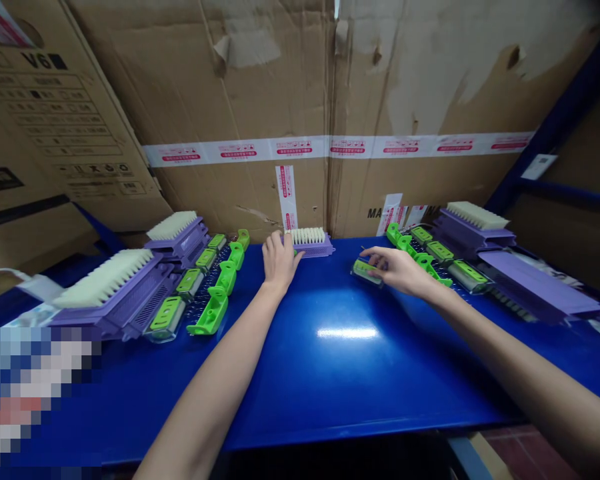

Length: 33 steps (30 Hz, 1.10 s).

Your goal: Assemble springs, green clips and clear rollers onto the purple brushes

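Observation:
My left hand (279,261) is at the back of the blue table, beside a purple slotted base with cream bristles (309,243). Its fingers curl downward, and a small bit of a green plastic piece (295,253) shows between thumb and fingers; the rest is hidden. To the right, my right hand (399,268) grips a small clear plastic box with a green top (365,270) by its right end, at or just above the tabletop. The box is tilted, and its far end points left.
Left stand purple bristled bases (107,287), green-topped boxes (167,317) and bright green brackets (210,313) in rows. Similar brackets (399,237), boxes (469,275) and purple parts (540,283) lie right. Cardboard (240,193) walls the back; the table's front edge (355,433) is near.

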### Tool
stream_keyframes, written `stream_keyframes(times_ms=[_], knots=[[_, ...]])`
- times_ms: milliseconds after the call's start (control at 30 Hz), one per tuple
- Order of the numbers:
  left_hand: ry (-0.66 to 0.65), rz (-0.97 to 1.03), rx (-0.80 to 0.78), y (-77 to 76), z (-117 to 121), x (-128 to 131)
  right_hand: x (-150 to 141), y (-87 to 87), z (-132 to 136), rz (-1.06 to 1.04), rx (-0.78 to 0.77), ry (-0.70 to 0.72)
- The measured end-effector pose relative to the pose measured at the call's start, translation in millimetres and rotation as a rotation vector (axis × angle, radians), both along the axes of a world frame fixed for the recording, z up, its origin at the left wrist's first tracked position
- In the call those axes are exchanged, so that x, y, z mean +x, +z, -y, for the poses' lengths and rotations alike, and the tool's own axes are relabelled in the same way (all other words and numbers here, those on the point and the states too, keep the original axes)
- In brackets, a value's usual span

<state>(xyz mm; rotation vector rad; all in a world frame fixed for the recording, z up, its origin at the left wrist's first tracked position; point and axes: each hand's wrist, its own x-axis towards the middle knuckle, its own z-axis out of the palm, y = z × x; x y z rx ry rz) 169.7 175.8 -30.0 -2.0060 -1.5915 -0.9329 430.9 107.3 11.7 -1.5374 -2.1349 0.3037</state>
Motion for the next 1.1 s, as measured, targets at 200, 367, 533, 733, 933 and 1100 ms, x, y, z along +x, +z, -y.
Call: stream_keyframes(times_ms=[200, 367, 533, 733, 933, 1100], knots=[[0.024, 0.021, -0.13, -2.6, -3.0, -2.5, -14.3, -8.9, -30.3, -0.092, 0.145, -0.08], [-0.089, 0.023, -0.194, -5.4, -7.0, -4.2, -13.8, -14.4, -39.8, -0.311, 0.24, -0.211], [-0.119, -0.033, -0.155, 1.2, -0.7, 0.3, -26.4, -14.0, -30.0, -0.024, 0.478, -0.064], [-0.281, -0.202, -0.008, 11.5, 16.4, 14.8, -59.2, -28.6, -21.7, 0.444, 0.404, 0.214], [-0.557, -0.352, -0.152, 6.6, 20.1, 23.6, -49.3, -27.3, -13.8, 0.458, 0.389, 0.234], [-0.555, -0.334, -0.246, 4.1, 16.9, 23.8, -16.5, 8.5, -6.2, 0.391, 0.465, -0.133]])
